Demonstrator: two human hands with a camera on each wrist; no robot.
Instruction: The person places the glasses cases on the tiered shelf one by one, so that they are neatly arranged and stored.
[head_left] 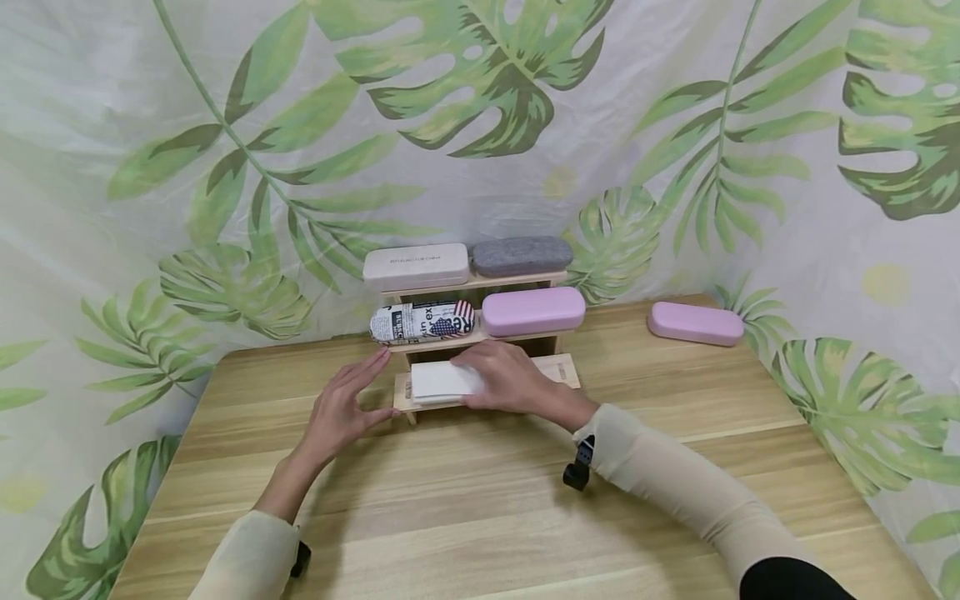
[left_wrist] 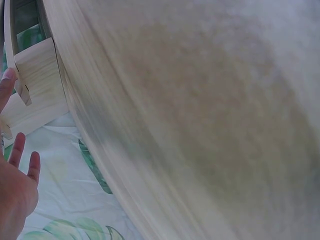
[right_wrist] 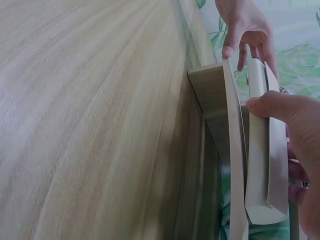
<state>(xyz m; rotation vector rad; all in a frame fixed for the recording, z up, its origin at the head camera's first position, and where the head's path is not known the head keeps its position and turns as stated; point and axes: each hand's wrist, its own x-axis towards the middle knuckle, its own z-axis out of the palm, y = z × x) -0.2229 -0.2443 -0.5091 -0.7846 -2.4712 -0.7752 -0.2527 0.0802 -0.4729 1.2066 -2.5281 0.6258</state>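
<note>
A white glasses case (head_left: 442, 381) lies on the lowest step of a small wooden tiered stand (head_left: 558, 369). My right hand (head_left: 510, 377) grips it from the right, with the thumb on its near side, as the right wrist view shows. In that view a loose-edged flap (right_wrist: 278, 165) runs along the case. My left hand (head_left: 341, 408) is at the stand's left end, fingers extended. Its thumb (right_wrist: 228, 50) touches the end of the lowest step, while the other fingers reach toward the middle step. Only part of the left hand (left_wrist: 17, 192) shows in the left wrist view.
A light case (head_left: 416, 267) and a grey fabric case (head_left: 522, 256) sit on the top step. A newspaper-print case (head_left: 422, 322) and a pink case (head_left: 532, 311) occupy the middle one. Another pink case (head_left: 696, 323) lies on the table (head_left: 487, 517) at the back right, near leaf-print cloth.
</note>
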